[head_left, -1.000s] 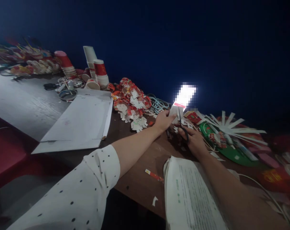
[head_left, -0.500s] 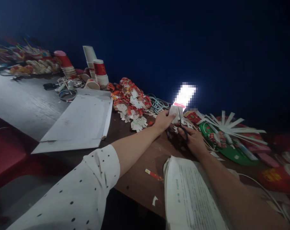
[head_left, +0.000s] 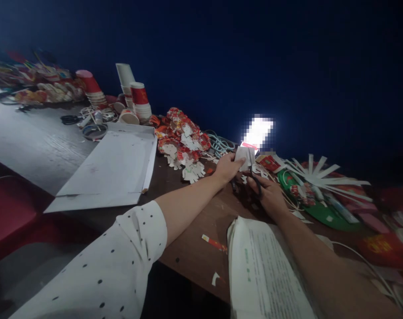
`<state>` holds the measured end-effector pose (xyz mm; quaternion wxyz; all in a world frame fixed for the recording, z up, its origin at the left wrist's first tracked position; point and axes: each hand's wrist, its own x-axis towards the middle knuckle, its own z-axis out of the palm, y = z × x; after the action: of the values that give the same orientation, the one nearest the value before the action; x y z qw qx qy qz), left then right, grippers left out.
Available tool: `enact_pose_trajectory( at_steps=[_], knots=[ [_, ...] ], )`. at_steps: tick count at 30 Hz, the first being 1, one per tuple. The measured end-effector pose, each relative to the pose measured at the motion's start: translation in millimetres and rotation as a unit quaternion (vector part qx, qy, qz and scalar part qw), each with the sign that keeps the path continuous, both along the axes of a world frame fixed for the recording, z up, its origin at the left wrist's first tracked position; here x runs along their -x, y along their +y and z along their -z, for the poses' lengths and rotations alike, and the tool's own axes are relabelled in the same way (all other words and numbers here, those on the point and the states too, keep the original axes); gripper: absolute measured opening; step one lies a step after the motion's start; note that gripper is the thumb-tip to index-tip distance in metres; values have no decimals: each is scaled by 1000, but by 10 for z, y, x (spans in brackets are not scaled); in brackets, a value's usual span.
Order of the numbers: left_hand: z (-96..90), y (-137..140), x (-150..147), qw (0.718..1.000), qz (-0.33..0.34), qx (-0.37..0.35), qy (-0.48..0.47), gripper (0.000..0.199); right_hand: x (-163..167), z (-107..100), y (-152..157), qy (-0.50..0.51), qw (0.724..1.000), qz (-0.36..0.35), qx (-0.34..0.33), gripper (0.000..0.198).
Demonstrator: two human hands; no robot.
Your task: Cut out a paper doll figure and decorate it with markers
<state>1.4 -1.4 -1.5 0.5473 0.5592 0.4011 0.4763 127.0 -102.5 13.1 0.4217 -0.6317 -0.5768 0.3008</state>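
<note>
My left hand (head_left: 228,167) pinches a small piece of white paper (head_left: 241,155), thumb lying over its face. In my right hand (head_left: 268,191) is a pair of black-handled scissors (head_left: 251,170), fingers through the loops. The blades point away from me and lie across the right part of the paper. A bright pixelated screen (head_left: 257,130) glows just behind it. Left of my hands is a heap of red and white paper cut-outs (head_left: 181,137).
An open book (head_left: 264,266) lies at the front, beside a red paper scrap (head_left: 214,243). A white board (head_left: 104,168) is at left, with stacked paper cups (head_left: 140,102) behind. On the right are a green disc (head_left: 330,215) and a fan of white strips (head_left: 321,177).
Both hands stay in almost the same place. The scissors have shifted only very slightly against the paper.
</note>
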Motion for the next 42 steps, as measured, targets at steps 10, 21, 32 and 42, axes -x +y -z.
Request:
enact_pose_trajectory(
  at_steps=[10, 21, 32, 42],
  knots=[
    [9, 15, -43, 989, 1, 60, -136, 21, 4, 12, -17, 90, 995, -23, 27, 57],
    [30, 33, -16, 997, 15, 33, -68, 26, 2, 6, -30, 99, 995, -8, 14, 52],
    [2, 14, 2, 999, 15, 16, -50, 26, -5, 1, -33, 93, 995, -18, 6, 47],
    [38, 14, -9, 998, 31, 1, -49, 28, 3, 17, -9, 104, 994, -7, 13, 44]
  ],
)
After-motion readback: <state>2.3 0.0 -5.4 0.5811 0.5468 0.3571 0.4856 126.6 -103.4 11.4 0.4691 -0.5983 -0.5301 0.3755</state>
